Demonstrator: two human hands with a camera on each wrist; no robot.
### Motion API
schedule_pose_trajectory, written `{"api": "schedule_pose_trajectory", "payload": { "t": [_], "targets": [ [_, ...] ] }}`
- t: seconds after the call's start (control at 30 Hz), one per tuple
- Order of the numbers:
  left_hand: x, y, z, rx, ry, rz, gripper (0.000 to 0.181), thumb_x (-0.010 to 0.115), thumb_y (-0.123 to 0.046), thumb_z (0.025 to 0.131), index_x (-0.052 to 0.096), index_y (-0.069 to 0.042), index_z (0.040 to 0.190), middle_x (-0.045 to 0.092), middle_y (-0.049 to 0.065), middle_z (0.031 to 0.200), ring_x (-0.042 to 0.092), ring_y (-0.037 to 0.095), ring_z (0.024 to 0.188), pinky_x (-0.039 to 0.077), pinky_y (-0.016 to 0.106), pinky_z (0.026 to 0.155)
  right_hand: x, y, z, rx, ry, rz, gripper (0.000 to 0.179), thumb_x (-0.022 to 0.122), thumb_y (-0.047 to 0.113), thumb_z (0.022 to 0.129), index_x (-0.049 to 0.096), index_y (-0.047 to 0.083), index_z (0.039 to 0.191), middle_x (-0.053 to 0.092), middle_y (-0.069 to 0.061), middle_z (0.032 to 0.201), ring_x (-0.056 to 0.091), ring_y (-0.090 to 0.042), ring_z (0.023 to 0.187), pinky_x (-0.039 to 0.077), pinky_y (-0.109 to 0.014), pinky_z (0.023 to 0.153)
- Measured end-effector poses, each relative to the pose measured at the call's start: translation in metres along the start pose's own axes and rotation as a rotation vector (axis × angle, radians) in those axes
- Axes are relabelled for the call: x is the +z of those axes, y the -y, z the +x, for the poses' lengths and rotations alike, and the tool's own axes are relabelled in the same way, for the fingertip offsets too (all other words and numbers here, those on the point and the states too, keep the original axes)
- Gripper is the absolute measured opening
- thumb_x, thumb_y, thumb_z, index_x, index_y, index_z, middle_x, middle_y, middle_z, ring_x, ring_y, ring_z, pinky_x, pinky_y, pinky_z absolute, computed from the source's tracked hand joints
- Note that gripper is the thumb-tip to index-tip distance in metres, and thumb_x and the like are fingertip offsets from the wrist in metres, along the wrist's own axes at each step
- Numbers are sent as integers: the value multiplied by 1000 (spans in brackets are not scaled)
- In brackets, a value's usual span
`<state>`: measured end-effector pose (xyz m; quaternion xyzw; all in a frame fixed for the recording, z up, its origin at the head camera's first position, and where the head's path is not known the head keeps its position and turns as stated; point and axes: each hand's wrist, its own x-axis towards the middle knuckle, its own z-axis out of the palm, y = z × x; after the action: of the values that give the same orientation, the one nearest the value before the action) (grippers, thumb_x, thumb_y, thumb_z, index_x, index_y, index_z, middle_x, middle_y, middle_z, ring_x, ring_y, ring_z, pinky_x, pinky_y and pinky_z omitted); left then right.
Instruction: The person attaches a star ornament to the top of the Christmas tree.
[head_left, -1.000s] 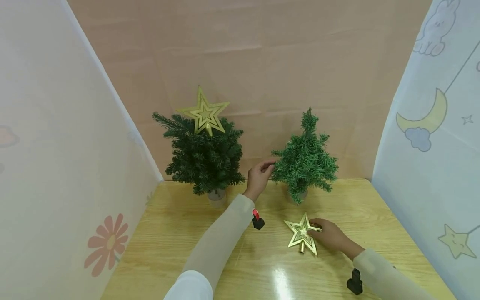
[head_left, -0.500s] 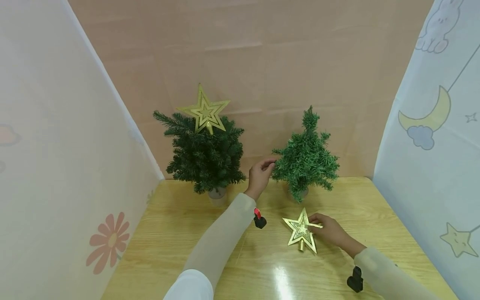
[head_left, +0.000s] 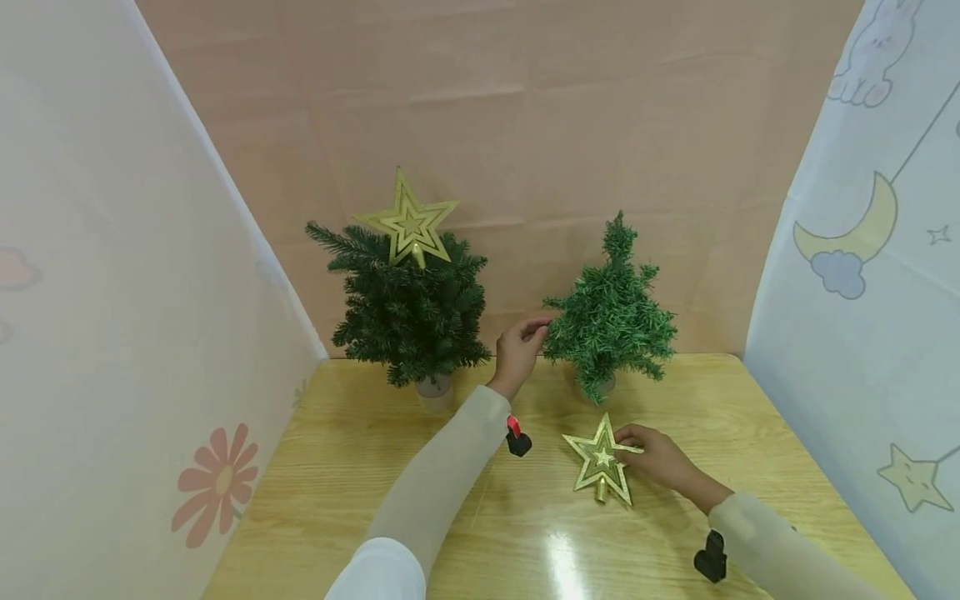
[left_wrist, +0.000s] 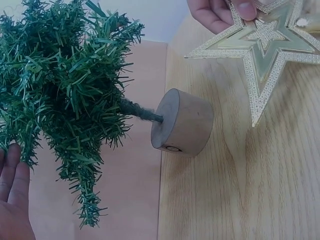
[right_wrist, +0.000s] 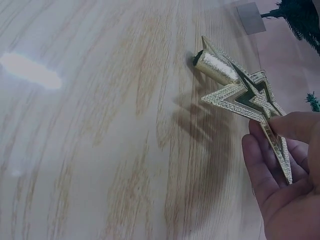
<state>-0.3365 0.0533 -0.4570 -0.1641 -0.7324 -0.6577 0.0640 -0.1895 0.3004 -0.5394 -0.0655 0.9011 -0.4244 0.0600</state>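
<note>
A gold star tree topper with a hollow tube at its base is held by my right hand, low over the table. In the right wrist view, the thumb and fingers pinch one point of the star, its tube facing away from the hand. My left hand is at the left side of the small bright green artificial Christmas tree. The left wrist view has its fingers fairly straight, right at the branch tips. This tree's round wooden base stands on the table.
A darker, fuller Christmas tree stands at the back left, bearing another gold star at its top. The wooden table ends at a tan backdrop. Printed cloth walls flank both sides.
The star in my right hand has shifted slightly away from me and to the left. My left hand stays beside the bright green tree.
</note>
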Motion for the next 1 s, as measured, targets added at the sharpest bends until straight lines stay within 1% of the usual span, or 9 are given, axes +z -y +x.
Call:
{"api": "schedule_pose_trajectory", "payload": {
  "t": [0.2,0.37,0.47,0.6,0.63,0.73,0.83,0.87,1.0],
  "targets": [
    [1,0,-1,2,4,-7,22,60,-24,99,70,-23,118,68,-10,109,65,20,105,54,27,81,0,6,-2,-4,16,54,30,68,18,93,61,1,117,62,-15,114,61,-34,104,56,-31,70],
    [0,-1,-3,1,-3,-17,20,61,-24,98,70,-27,116,68,-11,109,65,13,102,55,28,81,-1,12,-4,-32,14,48,26,68,18,93,62,4,115,61,-14,115,58,-34,107,55,-28,70],
    [1,-2,-3,2,-6,-16,21,61,-25,98,71,-24,117,68,-12,108,65,9,100,55,28,81,-2,15,-5,-59,20,64,24,67,16,94,61,4,114,60,-14,116,57,-35,108,55,-29,71],
    [1,-2,-3,3,-7,-11,25,61,-24,98,70,-17,121,68,-13,107,65,8,99,55,28,81,-3,17,-6,-106,44,102,24,64,15,96,59,1,115,59,-16,115,57,-35,107,57,-32,72],
    [0,-1,-3,0,-7,-8,24,61,-25,98,70,-19,120,68,-13,108,65,7,99,54,27,81,-4,23,-8,-112,52,112,24,63,13,96,59,0,116,58,-17,115,57,-36,107,57,-33,73],
    [-1,0,-3,-4,-5,-7,26,61,-25,98,69,-16,121,68,-12,110,64,6,98,55,27,80,-4,28,-9,-134,57,109,24,63,15,97,59,1,116,59,-16,114,57,-36,107,56,-31,73],
    [-2,1,-3,-13,-7,-23,25,62,-24,98,70,-16,120,68,-11,110,64,5,98,55,34,81,-5,34,-10,-145,45,62,22,64,17,96,60,4,114,60,-12,114,57,-34,108,55,-30,75],
    [-2,1,-3,-16,-8,-33,25,62,-23,98,70,-14,120,68,-11,110,64,6,97,55,37,82,-5,32,-9,-154,38,43,21,65,20,96,61,7,112,61,-9,113,58,-32,107,55,-30,76],
    [1,1,-2,-22,-8,-61,23,62,-21,98,70,-15,119,68,-11,109,64,7,96,54,47,85,-8,39,-12,-184,23,-1,17,65,20,96,62,9,109,63,-6,110,59,-29,105,54,-34,79]
  ]
}}
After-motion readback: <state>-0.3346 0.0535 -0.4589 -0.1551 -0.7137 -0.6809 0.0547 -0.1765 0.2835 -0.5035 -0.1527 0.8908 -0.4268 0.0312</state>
